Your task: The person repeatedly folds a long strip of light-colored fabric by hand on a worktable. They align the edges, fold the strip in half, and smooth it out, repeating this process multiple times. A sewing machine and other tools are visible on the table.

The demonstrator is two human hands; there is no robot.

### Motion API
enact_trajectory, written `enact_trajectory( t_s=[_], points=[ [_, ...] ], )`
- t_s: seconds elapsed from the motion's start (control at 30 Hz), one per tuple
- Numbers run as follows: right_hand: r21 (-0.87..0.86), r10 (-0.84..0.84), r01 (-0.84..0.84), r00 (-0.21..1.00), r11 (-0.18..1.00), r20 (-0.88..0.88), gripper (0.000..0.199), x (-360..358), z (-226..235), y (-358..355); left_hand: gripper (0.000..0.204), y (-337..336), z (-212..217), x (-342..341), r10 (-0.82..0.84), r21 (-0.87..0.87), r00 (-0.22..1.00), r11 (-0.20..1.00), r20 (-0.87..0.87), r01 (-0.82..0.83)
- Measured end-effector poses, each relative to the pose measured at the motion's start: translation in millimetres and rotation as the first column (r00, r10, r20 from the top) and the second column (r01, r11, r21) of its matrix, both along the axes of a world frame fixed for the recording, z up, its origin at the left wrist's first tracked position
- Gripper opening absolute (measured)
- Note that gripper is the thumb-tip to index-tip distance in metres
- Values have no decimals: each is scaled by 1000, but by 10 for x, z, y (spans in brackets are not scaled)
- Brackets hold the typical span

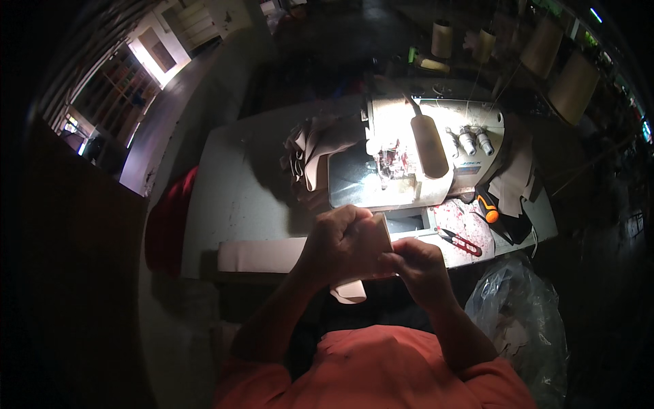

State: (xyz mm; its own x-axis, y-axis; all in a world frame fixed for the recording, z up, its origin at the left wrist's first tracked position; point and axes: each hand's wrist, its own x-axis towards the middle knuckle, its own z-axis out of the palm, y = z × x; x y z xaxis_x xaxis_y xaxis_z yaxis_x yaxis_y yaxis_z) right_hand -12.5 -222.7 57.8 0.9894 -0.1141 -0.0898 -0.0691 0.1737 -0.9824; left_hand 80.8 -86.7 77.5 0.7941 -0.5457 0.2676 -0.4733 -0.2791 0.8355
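Note:
Both my hands are raised at the front edge of the sewing table point(225, 177), just before the sewing machine point(470, 177). A folded piece of beige cloth point(350, 292) is between them, its lower end hanging past the table edge. My left hand point(339, 235) is closed round the cloth from the left. At the cloth's right edge my right hand point(419, 267) pinches it between thumb and fingers. Left of my hands a flat beige cloth strip point(262, 255) lies along the front edge. A lamp glares on the machine's needle area, whose details wash out.
Crumpled beige cloth point(319, 150) lies left of the machine. Red-handled thread snips point(461, 242) and an orange-and-black tool point(488, 206) rest at the right. A clear plastic bag point(521, 307) hangs below. Thread cones point(443, 39) stand behind; red cloth point(170, 225) is at the left.

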Motion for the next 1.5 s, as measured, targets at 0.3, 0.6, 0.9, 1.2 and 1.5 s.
enact_trajectory(
  t_s=[0.3, 0.6, 0.9, 1.2, 1.5],
  points=[
    [55, -77, 79, 996, 995, -46, 15, 499, -483, -134, 11, -309, -418, 612, -140, 159, 911, 984, 388, 83],
    [236, -220, 202, 974, 950, 52, 26, 482, -521, -23, 13, -312, -457, 643, -121, 210, 897, 977, 425, 32],
    [203, -230, 220, 973, 954, 28, 20, 641, -526, -75, 14, -392, -396, 549, -65, 121, 766, 993, 640, -17],
    [178, -202, 200, 979, 963, -6, 18, 396, -510, -199, 21, -379, -433, 1331, -244, 627, 896, 778, 370, -48],
    [-75, 159, -140, 837, 987, 523, 19, -142, 497, -210, 36, -23, -600, 2015, 311, 369, 870, 812, 384, -453]
  ],
)
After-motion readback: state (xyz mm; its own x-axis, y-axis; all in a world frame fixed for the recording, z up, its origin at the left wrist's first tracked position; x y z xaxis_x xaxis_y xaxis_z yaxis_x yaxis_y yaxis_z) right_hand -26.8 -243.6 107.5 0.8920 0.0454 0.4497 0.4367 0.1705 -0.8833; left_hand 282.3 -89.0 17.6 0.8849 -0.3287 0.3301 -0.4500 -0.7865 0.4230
